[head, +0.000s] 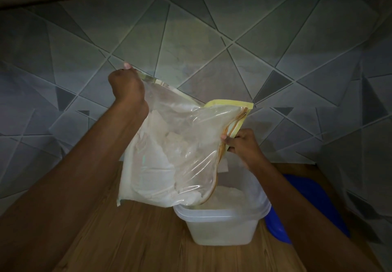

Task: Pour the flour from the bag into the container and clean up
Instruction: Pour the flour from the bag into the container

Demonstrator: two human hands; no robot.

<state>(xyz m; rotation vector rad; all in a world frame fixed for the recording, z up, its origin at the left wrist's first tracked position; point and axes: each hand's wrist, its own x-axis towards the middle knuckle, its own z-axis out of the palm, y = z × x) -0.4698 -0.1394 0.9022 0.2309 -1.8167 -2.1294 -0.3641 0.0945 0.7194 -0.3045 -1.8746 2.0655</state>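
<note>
item: flour bag [169,144], clear plastic with yellow edging, held aloft and tilted. its upper corner is clamped in the curled fingers of the left hand [127,85]; its open edge is pinched between thumb and fingers of the right hand [241,146]. below the right fingers a translucent container [222,227] is set on the wooden desk [137,240], with flour [227,192] seen inside (the bag's lowest corner is at the rim). a blue lid [318,199] is laid just right of the container.

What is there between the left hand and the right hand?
In the head view, the clear flour bag spans between them: the left hand grips its upper corner, the right hand pinches its yellow-trimmed edge above the container.
</note>
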